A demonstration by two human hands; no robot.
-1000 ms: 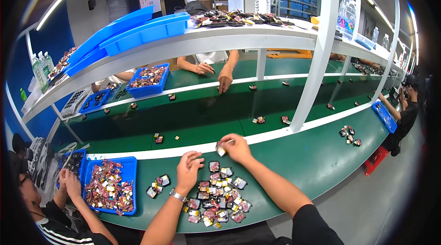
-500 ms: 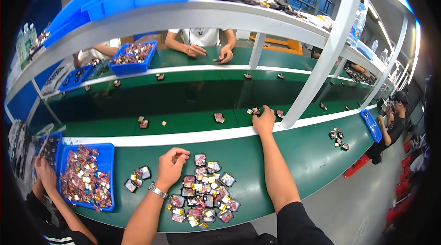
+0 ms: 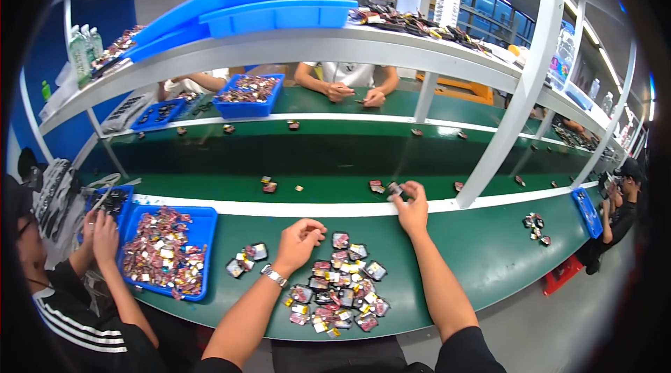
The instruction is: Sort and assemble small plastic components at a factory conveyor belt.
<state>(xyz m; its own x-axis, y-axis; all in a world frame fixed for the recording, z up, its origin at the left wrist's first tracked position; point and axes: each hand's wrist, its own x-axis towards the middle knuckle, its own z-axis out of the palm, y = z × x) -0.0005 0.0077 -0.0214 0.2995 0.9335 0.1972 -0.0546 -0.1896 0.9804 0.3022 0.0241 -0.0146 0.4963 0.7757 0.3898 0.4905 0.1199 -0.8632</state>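
Module (image 3: 394,189) in right hand (image 3: 413,212)

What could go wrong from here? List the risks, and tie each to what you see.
The small part pinched in the right hand might slip onto the green belt.
Those fingers could knock the neighbouring part, lying just left of them.
The pile of parts reaches near the table's close edge, so a brushing forearm might push one off.

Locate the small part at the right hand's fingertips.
Head view, right of centre: the small part, blurred, is at the fingertips of the right hand, immediately right of a red-and-black part on the green belt.
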